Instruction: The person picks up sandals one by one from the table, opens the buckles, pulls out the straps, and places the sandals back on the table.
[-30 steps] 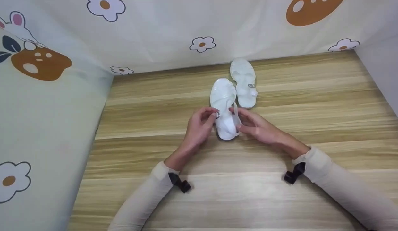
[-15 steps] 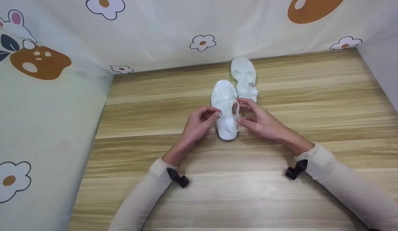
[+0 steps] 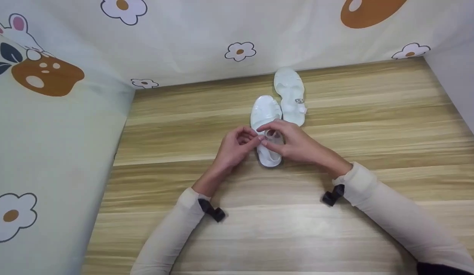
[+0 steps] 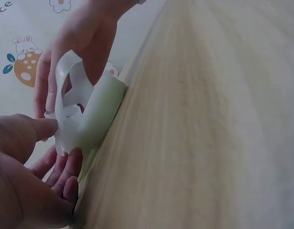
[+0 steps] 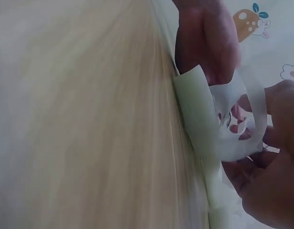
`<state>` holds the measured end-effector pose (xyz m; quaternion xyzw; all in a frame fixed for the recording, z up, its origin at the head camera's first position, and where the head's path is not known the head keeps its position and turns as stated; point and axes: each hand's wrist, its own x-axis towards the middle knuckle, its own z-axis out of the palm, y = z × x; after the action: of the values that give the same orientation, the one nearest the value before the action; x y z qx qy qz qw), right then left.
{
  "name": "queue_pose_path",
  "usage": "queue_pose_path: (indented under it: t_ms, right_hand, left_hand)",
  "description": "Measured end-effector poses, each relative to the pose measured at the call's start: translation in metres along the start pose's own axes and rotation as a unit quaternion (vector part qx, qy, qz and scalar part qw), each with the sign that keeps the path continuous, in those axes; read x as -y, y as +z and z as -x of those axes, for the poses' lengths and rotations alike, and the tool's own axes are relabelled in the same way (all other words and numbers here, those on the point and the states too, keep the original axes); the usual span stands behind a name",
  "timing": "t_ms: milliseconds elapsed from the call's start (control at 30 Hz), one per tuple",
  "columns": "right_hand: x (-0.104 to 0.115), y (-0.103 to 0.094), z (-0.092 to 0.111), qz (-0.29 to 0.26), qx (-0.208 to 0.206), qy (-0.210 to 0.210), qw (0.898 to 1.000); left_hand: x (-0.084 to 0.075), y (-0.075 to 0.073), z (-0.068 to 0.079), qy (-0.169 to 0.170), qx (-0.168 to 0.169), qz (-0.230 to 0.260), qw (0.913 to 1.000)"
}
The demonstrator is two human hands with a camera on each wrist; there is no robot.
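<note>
Two white sandals lie on the wood-look surface. The nearer sandal (image 3: 266,109) is between both hands, its heel (image 4: 105,109) standing on the surface in the left wrist view. On its left side, my left hand (image 3: 233,148) pinches the buckle area with thumb and index finger. My right hand (image 3: 298,144) reaches over the sandal from the right, pinching the end of the ankle strap (image 5: 256,98) beside the left fingertips. The strap arches above the footbed. The buckle itself is hidden behind the fingers in the head view.
The second sandal (image 3: 290,86) lies just behind and to the right, its metal buckle (image 3: 300,101) in sight. Behind it rises a pale curtain-like wall (image 3: 191,46) with printed flowers. Another printed wall (image 3: 68,145) borders the left side.
My right hand has moved left across the near sandal, bringing the strap end from its right side to the left hand at the buckle. The left hand has stayed nearly in place.
</note>
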<state>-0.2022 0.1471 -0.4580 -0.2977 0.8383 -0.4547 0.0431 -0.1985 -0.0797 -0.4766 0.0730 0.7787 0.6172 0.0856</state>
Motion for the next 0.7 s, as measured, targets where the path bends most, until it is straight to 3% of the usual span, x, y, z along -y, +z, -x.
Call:
queue_pose_path:
  t_ms: [167,300,433,533,700]
  right_hand:
    - [-0.002,0.0,0.0,-0.004,-0.013,0.042,0.999]
    - [-0.007,-0.002,0.003,-0.016,-0.006,0.066,0.998]
    - [-0.013,-0.002,0.003,-0.028,0.0,0.058,0.998]
    - [-0.017,-0.001,0.003,-0.048,-0.002,0.054,0.997]
    - [-0.02,0.004,0.001,-0.085,-0.007,0.064,0.994]
  left_hand:
    - [0.002,-0.01,-0.005,-0.049,0.025,0.073,0.9958]
    - [0.006,-0.024,-0.01,-0.073,0.088,0.142,0.9833]
    - [0.012,-0.035,-0.013,-0.068,0.147,0.173,0.9715]
    - [0.014,-0.039,-0.015,-0.062,0.16,0.176,0.9692]
    - [0.014,-0.041,-0.014,-0.066,0.151,0.168,0.972]
